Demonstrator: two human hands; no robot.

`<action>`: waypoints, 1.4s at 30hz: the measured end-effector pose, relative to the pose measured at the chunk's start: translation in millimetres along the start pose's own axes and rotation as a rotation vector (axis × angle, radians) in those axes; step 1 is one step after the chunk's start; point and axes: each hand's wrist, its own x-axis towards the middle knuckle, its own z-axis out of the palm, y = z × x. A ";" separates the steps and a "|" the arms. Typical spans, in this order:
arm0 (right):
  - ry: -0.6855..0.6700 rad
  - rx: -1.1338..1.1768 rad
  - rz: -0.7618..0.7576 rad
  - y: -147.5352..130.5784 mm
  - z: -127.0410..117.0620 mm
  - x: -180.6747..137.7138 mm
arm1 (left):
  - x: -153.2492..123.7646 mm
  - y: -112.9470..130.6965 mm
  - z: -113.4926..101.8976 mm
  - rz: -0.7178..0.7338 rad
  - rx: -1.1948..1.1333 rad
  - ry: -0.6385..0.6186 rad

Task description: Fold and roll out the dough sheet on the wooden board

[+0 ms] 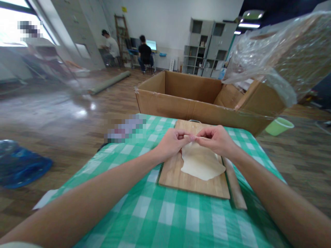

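Note:
A thin, pale sheet of dough [203,163] with an uneven outline lies on the wooden cutting board [173,177]. Its far edge is pinched between the fingertips of my left hand [174,140] and my right hand [216,139], which almost meet over the board. Both hands are closed on that edge, and a narrow strip of it shows folded between them. Along the board's right side, partly beneath my right forearm, rests a wooden rolling pin [236,189]. The board's metal handle [194,121] shows at its far end.
A green-and-white checked cloth [165,217] covers the table. Just beyond its far edge stands a large open cardboard box [181,103], with plastic-wrapped material [281,58] on the right. A light green bin [279,126] is on the floor. Other people sit farther back.

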 end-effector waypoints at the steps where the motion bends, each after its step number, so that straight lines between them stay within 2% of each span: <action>1: -0.004 0.003 -0.001 -0.4 1.0 0.3 | -0.1 -0.7 0.6 0.014 0.039 0.023; 8: -0.132 -0.068 -0.072 -5.9 -2.6 1.3 | -3.1 3.9 0.4 0.187 0.244 0.103; 10: -0.157 -0.094 -0.088 -7.2 -5.0 0.8 | -3.9 4.7 0.5 0.194 0.254 0.105; 15: -0.045 -0.125 -0.095 -7.6 -6.3 -0.7 | -0.4 -0.7 1.3 0.064 0.045 0.063; 19: 0.029 -0.120 -0.078 -7.8 -3.0 -1.4 | 2.3 -0.6 0.9 0.108 -0.058 0.091; 23: -0.005 -0.083 -0.083 -11.1 -0.8 -1.7 | 0.5 4.5 -0.2 0.141 0.024 0.121; 26: -0.013 -0.043 -0.070 -12.6 -1.5 -1.3 | 0.5 5.1 0.8 0.139 -0.017 0.094; 31: 0.122 0.159 0.079 -11.4 -0.8 1.5 | 0.9 0.7 3.8 0.059 -0.142 -0.010; 35: 0.048 0.316 0.197 -13.2 1.8 2.6 | -2.2 1.8 3.1 0.011 -0.064 -0.048; 39: -0.064 0.265 0.097 -16.2 1.5 1.5 | -5.0 7.1 3.5 0.019 0.046 -0.135; 42: -0.042 0.178 0.043 -16.1 1.2 1.0 | -4.4 8.4 4.4 0.051 0.080 -0.122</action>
